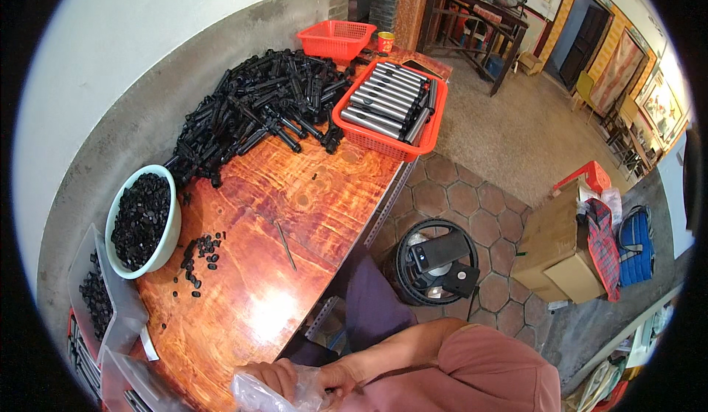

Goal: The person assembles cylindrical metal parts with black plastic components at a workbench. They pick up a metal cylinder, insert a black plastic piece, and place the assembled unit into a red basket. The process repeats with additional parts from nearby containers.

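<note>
At the table's near edge, low in the picture, a clear plastic bag [252, 395] is bunched between my hands. My left hand [276, 375] is closed over its upper part. Close beside it my right hand [338, 378] grips the bag's other side, its fingers partly hidden by the plastic. What the bag contains cannot be made out. On the wooden table [243, 286] beyond, a thin metal rod [285, 246] lies near small black pieces [199, 253]. A pale green basin [172, 224] full of small black parts stands at the left.
Black tubular parts [258, 102] are heaped against the wall. A red basket [391, 144] holds silver-and-black tubes; another red basket [335, 39] stands behind. Clear bins [125, 312] line the left edge. Right of the table are a black round container [402, 264] and a cardboard box [549, 242].
</note>
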